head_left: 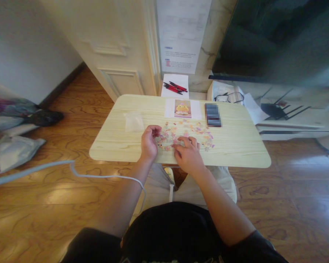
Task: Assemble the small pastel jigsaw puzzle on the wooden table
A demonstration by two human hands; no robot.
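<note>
Many small pastel puzzle pieces (193,129) lie scattered on a light wooden table (235,146). My left hand (148,142) is curled at the left edge of the scatter, fingers pinched on what looks like one small piece. My right hand (188,151) rests among the pieces near the table's front edge, fingers bent and pressing down on them. A reference picture (182,108) of a yellow figure lies on white paper behind the pieces.
A clear plastic bag (134,121) lies left of the pieces, a dark blurred object (213,115) to the right of the picture. Red and black pens (174,87) rest on paper behind the table. A white cable (98,176) crosses the wooden floor at left.
</note>
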